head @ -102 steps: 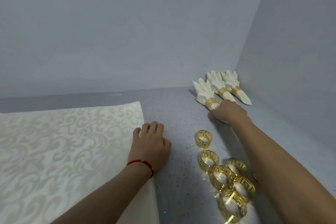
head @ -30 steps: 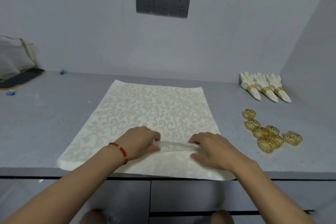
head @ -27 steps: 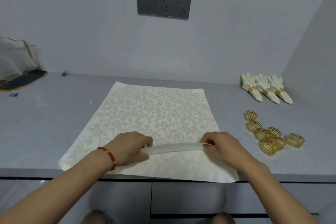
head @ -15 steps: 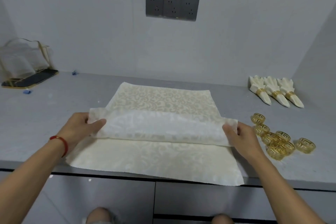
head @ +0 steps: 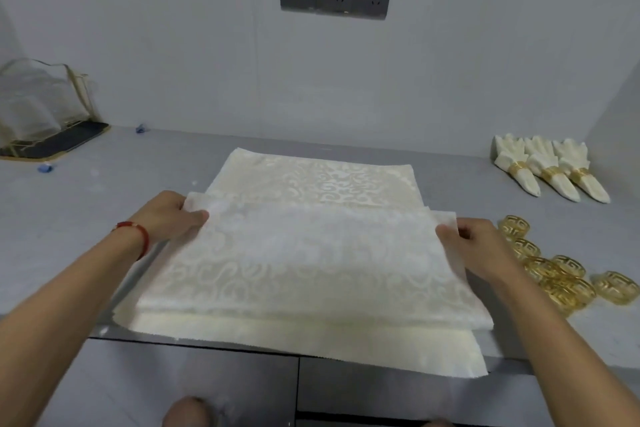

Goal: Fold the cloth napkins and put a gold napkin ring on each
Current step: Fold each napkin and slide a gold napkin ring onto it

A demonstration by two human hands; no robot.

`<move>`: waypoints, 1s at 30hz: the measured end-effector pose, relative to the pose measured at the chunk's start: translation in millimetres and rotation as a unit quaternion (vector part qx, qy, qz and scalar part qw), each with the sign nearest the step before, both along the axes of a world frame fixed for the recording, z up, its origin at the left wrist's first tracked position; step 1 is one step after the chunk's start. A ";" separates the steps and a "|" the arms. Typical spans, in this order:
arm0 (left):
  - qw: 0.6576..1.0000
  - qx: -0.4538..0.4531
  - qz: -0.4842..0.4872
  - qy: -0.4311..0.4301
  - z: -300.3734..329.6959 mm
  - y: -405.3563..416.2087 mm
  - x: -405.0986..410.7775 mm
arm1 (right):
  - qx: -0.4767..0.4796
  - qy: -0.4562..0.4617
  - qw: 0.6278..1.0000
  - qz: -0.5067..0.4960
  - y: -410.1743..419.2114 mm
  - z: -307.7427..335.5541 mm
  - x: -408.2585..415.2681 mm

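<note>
1. Since half a second ago, the napkin's (head: 304, 263) lifted flap has travelled farther toward the back edge.
2. Left hand (head: 166, 218) and right hand (head: 481, 250) pinch its corners, fingers closed on cloth.
3. Soft, light, limp: likely best held at the corners.
4. Grey desk (head: 86, 204), walled corner; gold rings (head: 554, 270) lie just right.
</note>
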State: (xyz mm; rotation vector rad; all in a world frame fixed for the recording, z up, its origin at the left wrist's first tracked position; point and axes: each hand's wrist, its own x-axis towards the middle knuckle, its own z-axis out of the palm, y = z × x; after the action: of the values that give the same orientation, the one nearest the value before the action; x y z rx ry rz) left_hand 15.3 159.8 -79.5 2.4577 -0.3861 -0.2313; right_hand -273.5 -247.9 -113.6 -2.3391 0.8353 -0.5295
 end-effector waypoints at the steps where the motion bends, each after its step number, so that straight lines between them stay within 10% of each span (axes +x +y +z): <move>1: 1.000 0.007 0.007 -0.003 -1.4 -8.4 9.1 | -0.005 0.005 1.000 -0.013 -4.9 0.0 10.3; 30: 0.990 -0.012 0.136 -0.028 -49.7 -41.0 71.7 | 0.041 0.070 0.985 -0.152 -42.3 -28.5 68.4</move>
State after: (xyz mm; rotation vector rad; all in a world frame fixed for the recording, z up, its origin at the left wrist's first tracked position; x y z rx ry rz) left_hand 87.0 118.7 -129.2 2.4628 -0.0735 -0.0411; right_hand -205.1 -290.2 -142.1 -2.2057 1.2671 -0.4485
